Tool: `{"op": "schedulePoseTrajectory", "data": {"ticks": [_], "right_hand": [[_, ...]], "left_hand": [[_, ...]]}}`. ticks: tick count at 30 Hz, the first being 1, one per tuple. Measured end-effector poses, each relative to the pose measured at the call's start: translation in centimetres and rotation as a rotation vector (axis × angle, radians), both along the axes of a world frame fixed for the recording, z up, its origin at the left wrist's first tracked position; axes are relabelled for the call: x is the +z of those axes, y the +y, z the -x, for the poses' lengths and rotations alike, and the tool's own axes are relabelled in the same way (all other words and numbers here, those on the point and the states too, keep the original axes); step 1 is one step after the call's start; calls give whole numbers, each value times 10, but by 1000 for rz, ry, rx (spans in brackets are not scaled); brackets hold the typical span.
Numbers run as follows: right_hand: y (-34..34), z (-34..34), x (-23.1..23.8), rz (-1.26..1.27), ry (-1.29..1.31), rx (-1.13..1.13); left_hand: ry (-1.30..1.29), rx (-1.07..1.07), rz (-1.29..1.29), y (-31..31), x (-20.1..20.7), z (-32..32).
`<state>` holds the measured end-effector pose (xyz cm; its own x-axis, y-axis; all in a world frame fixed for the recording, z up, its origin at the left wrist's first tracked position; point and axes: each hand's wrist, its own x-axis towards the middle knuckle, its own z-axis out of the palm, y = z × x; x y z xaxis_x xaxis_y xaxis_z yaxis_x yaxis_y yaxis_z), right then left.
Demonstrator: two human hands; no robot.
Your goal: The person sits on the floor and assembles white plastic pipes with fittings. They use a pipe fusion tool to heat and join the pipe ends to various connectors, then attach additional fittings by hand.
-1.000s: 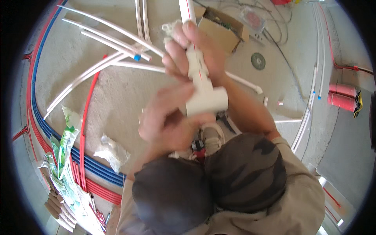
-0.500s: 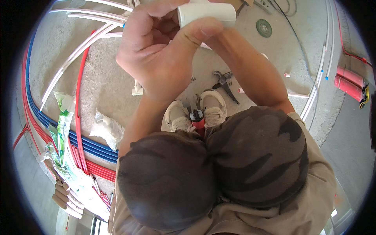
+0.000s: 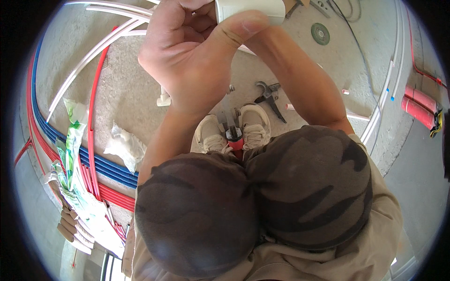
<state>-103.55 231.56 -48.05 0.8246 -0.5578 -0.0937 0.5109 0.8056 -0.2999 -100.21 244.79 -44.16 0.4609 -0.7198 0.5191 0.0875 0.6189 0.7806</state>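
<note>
Fingers (image 3: 187,35) of our left hand (image 3: 192,70) are curled tight, thumb pressed along a white cylindrical plastic fitting (image 3: 251,9), seemingly to steady it beyond the red-and-grey metal tool (image 3: 236,141); that sits between our beige lace-up shoes (image 3: 255,124), probably for easy reach. Our right hand is hidden, its grip untellable.

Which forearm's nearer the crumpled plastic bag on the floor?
Left. The left forearm passes just right of the plastic bag in the picture; the right forearm is much farther off, up and right of the shoes.
</note>
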Motion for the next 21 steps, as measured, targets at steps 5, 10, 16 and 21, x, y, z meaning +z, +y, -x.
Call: {"op": "schedulePoseTrajectory", "data": {"ticks": [5,10,16,21], "right_hand": [[7,10,6,41,-42,76],[21,31,40,361,102,31],[29,41,82,593,-123,2],[40,52,95,614,40,41]], "left_hand": [[23,39,-10,8,-4,3],[-354,145,-83,36,11,6],[-437,161,-160,67,29,17],[-427,178,-47,70,22,19]]}}
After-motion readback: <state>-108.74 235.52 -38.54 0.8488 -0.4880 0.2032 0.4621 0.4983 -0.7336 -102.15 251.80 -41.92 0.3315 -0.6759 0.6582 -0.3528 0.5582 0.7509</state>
